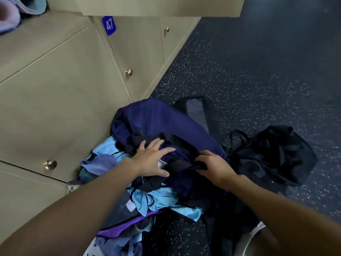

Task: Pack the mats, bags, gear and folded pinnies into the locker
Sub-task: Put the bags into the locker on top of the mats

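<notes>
Showing only in part at the far left corner: rolled lilac and teal material (11,13), being cropped by the frame edge, with too little visible for telling what kind. Running across the far edge, also cropped: a beige panel (166,6), door or shelf not being clear. Burying its own lower layers, so no counting of single garments: one pile of pinnies (156,200), lying on the dark speckled floor (258,71) and touching the foot of the beige lockers (55,89) on the left. Showing in it: navy, black, light blue and purple cloth. Being lost under the forearms and the frame's bottom: the pile's near edge.

Counting: two hands, one pile, one separate black mesh heap (271,156) lying just right of the pile, three brass knobs (49,165) on the locker doors, and one blue number plate (108,25) reading 47.

Pressing flat on top of the pile: left hand (153,159), fingers straight and spread, holding nothing, resting on navy and black cloth. Pinching a fold of black fabric (180,165) at the pile's top, just right of the left hand: right hand (212,165), fingers curled into the cloth. Lying directly beneath both hands, between them and the floor: the pile. Spreading out beyond the fingertips on the far side: a large navy piece (166,117).
</notes>
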`<control>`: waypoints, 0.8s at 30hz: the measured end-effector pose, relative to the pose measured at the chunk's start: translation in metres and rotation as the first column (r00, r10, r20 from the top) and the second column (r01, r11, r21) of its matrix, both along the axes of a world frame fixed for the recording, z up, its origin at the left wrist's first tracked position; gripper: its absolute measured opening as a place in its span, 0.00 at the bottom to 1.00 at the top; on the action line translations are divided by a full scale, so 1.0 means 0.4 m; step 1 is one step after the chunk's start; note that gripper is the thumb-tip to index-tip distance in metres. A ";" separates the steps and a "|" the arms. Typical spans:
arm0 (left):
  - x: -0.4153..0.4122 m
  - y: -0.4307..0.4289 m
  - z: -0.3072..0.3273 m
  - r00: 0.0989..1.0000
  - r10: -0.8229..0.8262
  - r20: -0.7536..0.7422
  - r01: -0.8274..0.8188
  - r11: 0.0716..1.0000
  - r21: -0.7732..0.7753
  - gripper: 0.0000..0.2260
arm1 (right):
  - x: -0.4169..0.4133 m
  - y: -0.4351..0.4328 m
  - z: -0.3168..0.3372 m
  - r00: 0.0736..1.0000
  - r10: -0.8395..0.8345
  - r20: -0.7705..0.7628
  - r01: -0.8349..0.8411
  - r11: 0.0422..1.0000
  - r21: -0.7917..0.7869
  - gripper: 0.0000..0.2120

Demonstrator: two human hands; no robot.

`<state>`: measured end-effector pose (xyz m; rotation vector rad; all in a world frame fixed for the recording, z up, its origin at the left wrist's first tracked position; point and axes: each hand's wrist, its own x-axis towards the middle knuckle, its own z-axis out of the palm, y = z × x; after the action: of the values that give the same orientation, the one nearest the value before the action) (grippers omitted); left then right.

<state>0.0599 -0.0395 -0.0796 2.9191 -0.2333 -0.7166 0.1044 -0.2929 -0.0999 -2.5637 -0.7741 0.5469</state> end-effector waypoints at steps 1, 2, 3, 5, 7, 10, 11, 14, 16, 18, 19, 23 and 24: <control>0.002 -0.009 -0.003 0.999 -0.031 0.020 0.031 1.000 -0.003 0.43 | 0.011 -0.008 -0.001 1.000 -0.023 0.017 0.021 0.998 0.059 0.12; 0.005 -0.019 -0.005 0.997 -0.064 0.041 0.065 0.998 -0.003 0.46 | 0.026 -0.019 0.000 0.997 -0.053 0.048 0.048 0.993 0.103 0.08; 0.008 -0.030 -0.007 0.993 -0.101 0.061 0.102 0.995 -0.001 0.49 | 0.042 -0.032 0.004 0.993 -0.084 0.082 0.073 0.989 0.130 0.06; 0.015 -0.052 -0.012 0.976 -0.199 0.092 0.197 0.980 0.031 0.56 | 0.070 -0.061 0.014 0.982 -0.125 0.141 0.104 0.983 0.150 0.06; 0.017 -0.071 -0.023 0.951 -0.291 0.105 0.283 0.956 0.079 0.60 | 0.076 -0.081 0.021 0.976 -0.142 0.167 0.115 0.980 0.163 0.07; 0.013 -0.082 -0.045 0.943 -0.306 0.131 0.295 0.951 0.092 0.58 | 0.043 -0.075 0.023 0.988 -0.095 0.118 0.083 0.991 0.102 0.11; 0.011 -0.080 -0.053 0.947 -0.291 0.132 0.281 0.955 0.092 0.57 | 0.025 -0.067 0.022 0.992 -0.071 0.101 0.065 0.996 0.065 0.15; 0.004 -0.075 -0.069 0.962 -0.254 0.098 0.247 0.966 0.080 0.53 | -0.028 -0.048 0.014 0.993 0.025 0.117 -0.015 0.996 -0.085 0.35; -0.002 -0.074 -0.077 0.968 -0.239 0.077 0.234 0.970 0.062 0.51 | -0.064 -0.039 -0.003 0.988 0.091 0.126 -0.070 0.984 -0.162 0.47; -0.009 -0.071 -0.082 0.974 -0.217 0.068 0.215 0.976 0.042 0.49 | -0.094 -0.032 -0.029 0.982 0.131 0.135 -0.103 0.975 -0.194 0.51; -0.012 -0.070 -0.085 0.976 -0.207 0.065 0.205 0.978 0.035 0.49 | -0.106 -0.027 -0.045 0.979 0.143 0.142 -0.111 0.971 -0.212 0.52; -0.019 -0.064 -0.093 0.984 -0.165 0.066 0.165 0.986 -0.001 0.47 | -0.136 -0.003 -0.099 0.977 0.123 0.174 -0.069 0.954 -0.291 0.56; -0.020 -0.063 -0.093 0.985 -0.160 0.069 0.161 0.987 -0.007 0.47 | -0.141 0.002 -0.108 0.974 0.108 0.200 -0.046 0.955 -0.294 0.56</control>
<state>0.0518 -0.0648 -0.1169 2.9408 -0.4826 -0.6350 0.0479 -0.2919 -0.1432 -2.9078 -0.9315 0.4389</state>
